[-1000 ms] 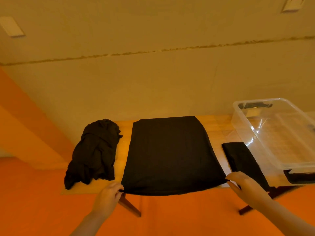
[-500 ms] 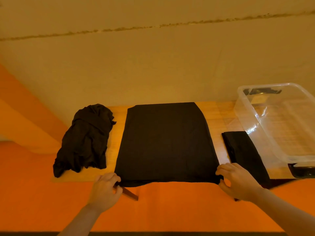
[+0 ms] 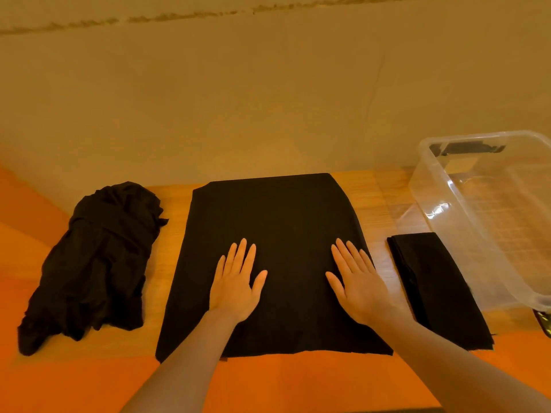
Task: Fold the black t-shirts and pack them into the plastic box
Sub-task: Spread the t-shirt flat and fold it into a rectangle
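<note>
A black t-shirt (image 3: pixel 277 222) lies flat and spread out in the middle of the wooden table (image 3: pixel 384 192). My left hand (image 3: pixel 237 281) rests palm down on its near left part, fingers straight. My right hand (image 3: pixel 357 281) presses flat on its near right part, fingers straight too. A folded black t-shirt (image 3: pixel 435 281) lies to the right, beside the clear plastic box (image 3: pixel 465 216), whose inside looks bare. A crumpled heap of black t-shirts (image 3: pixel 95 263) sits at the table's left end.
A plain wall stands right behind the table. The floor around is orange. A dark object (image 3: pixel 544 320) shows under the box's near corner at the right edge. The near hem of the spread shirt reaches the table's front edge.
Both hands have let go of the shirt's near corners and moved onto its surface, lying flat. The camera has tilted down and closer to the table.
</note>
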